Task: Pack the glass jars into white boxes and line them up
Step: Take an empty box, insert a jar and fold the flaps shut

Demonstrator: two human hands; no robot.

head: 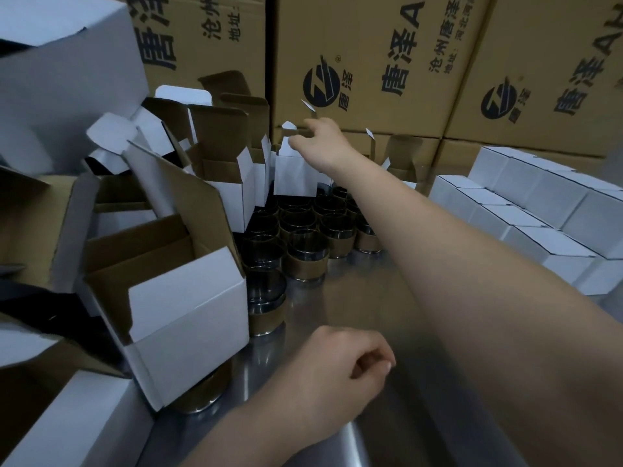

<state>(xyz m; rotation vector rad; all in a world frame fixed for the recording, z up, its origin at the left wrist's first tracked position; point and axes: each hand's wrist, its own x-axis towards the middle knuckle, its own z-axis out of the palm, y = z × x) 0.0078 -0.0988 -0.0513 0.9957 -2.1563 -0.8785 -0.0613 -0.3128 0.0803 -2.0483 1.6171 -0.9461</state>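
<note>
Printed brown cartons [371, 62] are stacked along the back of the steel table [364, 298], and closed white boxes [526, 210] are lined up in rows at the right. Opened white boxes [188, 308] are crowded on the left. Glass jars [303, 227] with brown bands are clustered between them, partly under the outstretched right forearm. Just behind the jars, an open white box [290, 173] is pinched at its top flap by the right hand [318, 138]. The left hand [340, 369] is held low over the table, loosely curled, with nothing in it.
</note>
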